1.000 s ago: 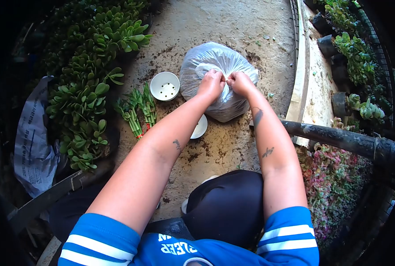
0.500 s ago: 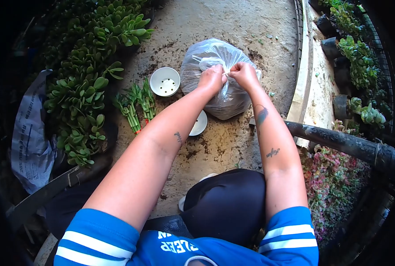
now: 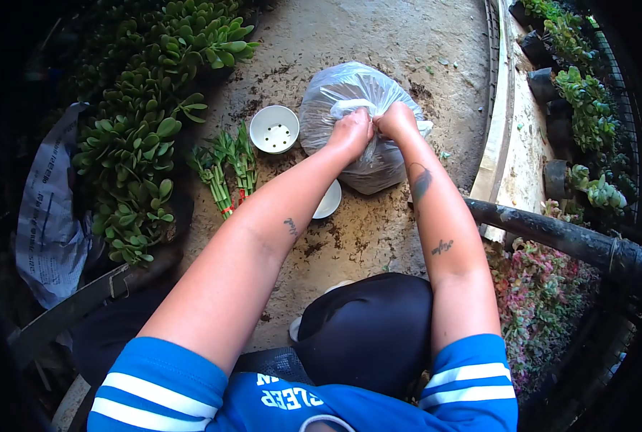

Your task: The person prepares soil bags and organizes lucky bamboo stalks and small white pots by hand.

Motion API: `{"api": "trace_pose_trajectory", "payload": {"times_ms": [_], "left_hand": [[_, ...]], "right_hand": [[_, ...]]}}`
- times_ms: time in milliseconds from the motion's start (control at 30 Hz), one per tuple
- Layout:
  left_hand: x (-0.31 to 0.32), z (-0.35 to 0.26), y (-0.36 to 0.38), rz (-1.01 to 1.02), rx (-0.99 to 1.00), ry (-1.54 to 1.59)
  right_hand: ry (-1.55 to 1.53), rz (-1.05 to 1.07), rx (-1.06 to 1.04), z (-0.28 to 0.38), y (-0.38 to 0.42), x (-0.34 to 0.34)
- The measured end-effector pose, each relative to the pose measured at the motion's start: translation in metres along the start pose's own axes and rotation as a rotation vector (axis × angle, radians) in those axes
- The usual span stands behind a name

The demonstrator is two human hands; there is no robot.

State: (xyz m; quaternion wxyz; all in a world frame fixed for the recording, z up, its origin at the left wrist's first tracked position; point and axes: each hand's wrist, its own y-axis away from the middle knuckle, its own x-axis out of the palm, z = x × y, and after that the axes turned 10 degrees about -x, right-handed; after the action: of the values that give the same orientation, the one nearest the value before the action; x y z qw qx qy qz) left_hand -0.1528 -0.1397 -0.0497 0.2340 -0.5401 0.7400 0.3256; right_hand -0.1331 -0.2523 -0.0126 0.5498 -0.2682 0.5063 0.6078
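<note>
A full, clear plastic bag (image 3: 368, 173) with dark contents sits on the ground, its top gathered and twisted. My left hand (image 3: 352, 134) is closed on the gathered plastic from the left side. Right beside it, my right hand (image 3: 396, 121) is closed on the same gathered neck. The fingertips of both hands are partly hidden. Left of the bag stands a white pot (image 3: 273, 129) with holes in its base. A second white pot (image 3: 329, 200) shows partly behind my left forearm. Bundles of green stems (image 3: 221, 191) with red ties lie left of the pots.
Leafy succulents (image 3: 137, 137) line the left side, beside a printed sack (image 3: 47, 209). A dark pipe (image 3: 544, 229) crosses at the right. Potted plants (image 3: 584, 108) stand beyond a pale curved edge (image 3: 495, 144). Soil crumbs dot the ground.
Both hands have drawn tighter around the bag's neck, with the fingers more curled in. The view has shifted slightly.
</note>
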Motion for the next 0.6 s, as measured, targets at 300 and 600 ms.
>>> {"api": "trace_pose_trajectory", "payload": {"times_ms": [300,600], "left_hand": [[0.002,0.003,0.001,-0.044,0.016,0.048],[0.005,0.005,0.003,-0.081,0.058,0.021]], "right_hand": [[-0.267,0.080,0.028,-0.024,-0.016,0.018],[-0.349,0.280,0.137,-0.016,-0.012,0.011]]}}
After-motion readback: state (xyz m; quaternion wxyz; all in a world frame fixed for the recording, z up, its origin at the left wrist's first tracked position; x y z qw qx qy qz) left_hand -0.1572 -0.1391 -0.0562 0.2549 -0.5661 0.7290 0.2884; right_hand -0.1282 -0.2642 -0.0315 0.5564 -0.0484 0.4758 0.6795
